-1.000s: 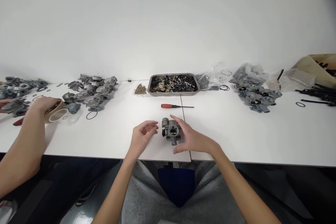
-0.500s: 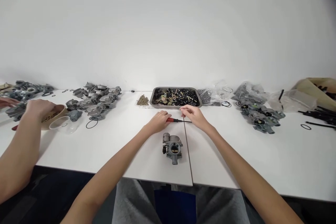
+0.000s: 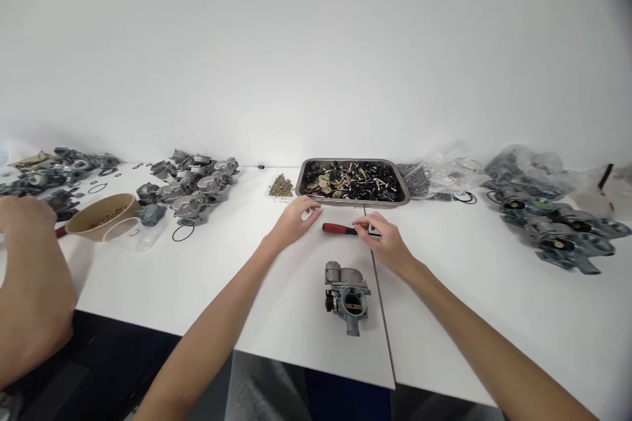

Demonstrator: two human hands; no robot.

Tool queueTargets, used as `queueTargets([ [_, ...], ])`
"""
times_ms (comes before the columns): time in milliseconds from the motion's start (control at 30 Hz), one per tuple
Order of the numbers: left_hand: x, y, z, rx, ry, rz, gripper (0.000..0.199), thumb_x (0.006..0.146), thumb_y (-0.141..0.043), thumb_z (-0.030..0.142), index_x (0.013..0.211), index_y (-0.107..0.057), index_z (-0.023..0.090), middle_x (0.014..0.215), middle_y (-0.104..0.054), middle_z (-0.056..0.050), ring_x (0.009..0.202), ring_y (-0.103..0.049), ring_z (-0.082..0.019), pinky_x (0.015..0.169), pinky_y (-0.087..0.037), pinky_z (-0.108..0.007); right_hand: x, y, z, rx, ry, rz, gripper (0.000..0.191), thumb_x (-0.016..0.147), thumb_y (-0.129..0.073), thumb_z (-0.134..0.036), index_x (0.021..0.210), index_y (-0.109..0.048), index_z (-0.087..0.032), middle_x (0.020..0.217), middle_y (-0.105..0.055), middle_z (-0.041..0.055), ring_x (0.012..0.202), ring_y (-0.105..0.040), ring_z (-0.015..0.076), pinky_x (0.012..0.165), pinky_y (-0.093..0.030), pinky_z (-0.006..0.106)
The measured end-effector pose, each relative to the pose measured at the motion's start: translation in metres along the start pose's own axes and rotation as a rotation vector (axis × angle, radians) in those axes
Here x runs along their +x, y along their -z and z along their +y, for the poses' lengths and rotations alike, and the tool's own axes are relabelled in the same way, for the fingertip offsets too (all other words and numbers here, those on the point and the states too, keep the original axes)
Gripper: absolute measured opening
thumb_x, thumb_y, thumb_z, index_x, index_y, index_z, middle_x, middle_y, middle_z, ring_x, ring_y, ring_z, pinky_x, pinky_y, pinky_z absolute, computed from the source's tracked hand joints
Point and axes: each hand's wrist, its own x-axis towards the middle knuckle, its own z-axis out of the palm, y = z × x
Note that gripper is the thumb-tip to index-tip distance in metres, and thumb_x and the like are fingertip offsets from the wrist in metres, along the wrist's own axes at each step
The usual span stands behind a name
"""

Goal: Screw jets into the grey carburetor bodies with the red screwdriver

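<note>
Presently, 1 red-handled screwdriver (image 3: 338, 229) lies before the metal tray (image 3: 356, 203), with 1 grey carburetor (image 3: 347, 291) nearer the front of the white table (image 3: 494, 283).
The left hand (image 3: 294, 222) is released, thumb and fingers parted, just beside the tray's front edge; the right hand (image 3: 388, 242) has its fingers drawn together over the screwdriver's shaft, though I cannot tell whether they clasp it. The carburetor sits apart from both hands, round bore facing the person.
</note>
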Motion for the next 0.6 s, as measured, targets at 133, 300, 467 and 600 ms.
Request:
queueTargets([
  [133, -0.004, -0.015, 0.000, 0.043, -0.039, -0.086, 0.045, 0.084, -0.062, 0.046, 0.118, -0.063, 0.017, 0.113, -0.062, -0.013, 0.107, -0.055, -0.023, 0.097, -0.048, -0.041, 0.000, -0.004, -0.003, -0.002, 0.055, 0.069, 0.014, 0.093, -0.056, -0.030, 0.090, -0.066, -0.021, 0.083, -0.065, 0.0035, 0.081, -0.059, 0.0184, 0.076, -0.046, 0.032],
  [300, -0.007, -0.044, 0.004, 0.075, -0.039, -0.198, 0.029, 0.084, -0.064, 0.037, 0.106, -0.069, 0.018, 0.099, -0.060, -0.011, 0.100, -0.052, -0.022, 0.095, -0.045, -0.041, 0.000, -0.002, -0.009, 0.022, 0.060, 0.172, 0.015, 0.092, -0.058, -0.029, 0.083, -0.067, -0.020, 0.077, -0.064, 0.0030, 0.074, -0.058, 0.0174, 0.070, -0.046, 0.032],
  [467, 0.002, -0.021, 0.013, -0.391, 0.212, -0.045, 0.027, 0.076, -0.074, 0.039, 0.087, -0.069, 0.014, 0.084, -0.065, -0.007, 0.079, -0.058, -0.014, 0.076, -0.048, -0.029, 0.001, 0.003, -0.013, 0.212, -0.020, 0.376, 0.021, 0.091, -0.058, -0.031, 0.077, -0.068, -0.020, 0.066, -0.060, 0.0014, 0.068, -0.056, 0.0165, 0.068, -0.045, 0.032],
  [600, 0.011, 0.021, 0.019, -0.919, 0.372, 0.180, 0.042, 0.074, -0.072, 0.050, 0.086, -0.058, 0.012, 0.083, -0.069, -0.007, 0.051, -0.058, -0.009, 0.056, -0.049, -0.027, 0.005, 0.011, -0.009, 0.318, -0.098, 0.638, 0.023, 0.090, -0.058, -0.034, 0.077, -0.068, -0.019, 0.060, -0.058, 0.0007, 0.059, -0.054, 0.0162, 0.062, -0.043, 0.032],
])
